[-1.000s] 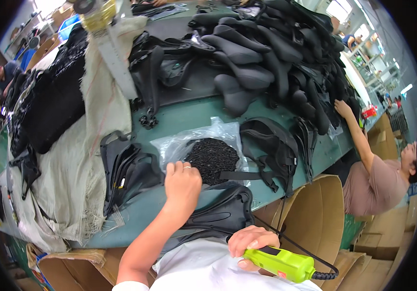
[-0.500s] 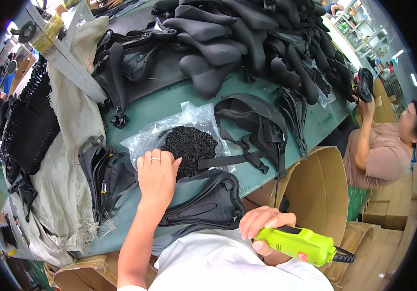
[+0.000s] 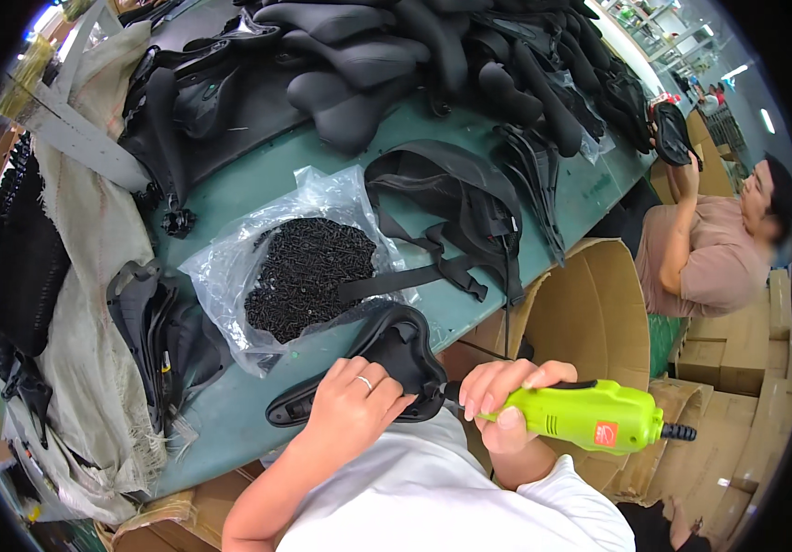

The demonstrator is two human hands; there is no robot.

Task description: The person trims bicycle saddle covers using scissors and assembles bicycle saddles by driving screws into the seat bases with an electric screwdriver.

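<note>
My left hand (image 3: 354, 405) presses on a black saddle part (image 3: 387, 354) that lies at the near edge of the green table (image 3: 258, 189). My right hand (image 3: 497, 405) grips a lime-green electric screwdriver (image 3: 589, 416), whose tip points left against the saddle part. Just beyond my left hand lies a clear plastic bag of small black screws (image 3: 304, 271).
Black saddles (image 3: 414, 55) are piled across the far side of the table. Black straps (image 3: 456, 216) lie right of the bag. Beige cloth (image 3: 74, 276) and black parts cover the left. An open cardboard box (image 3: 589, 304) stands at right, beside another person (image 3: 713, 248) holding a saddle.
My left hand has come back from the screw bag onto the saddle part. My right hand has brought the screwdriver up against it.
</note>
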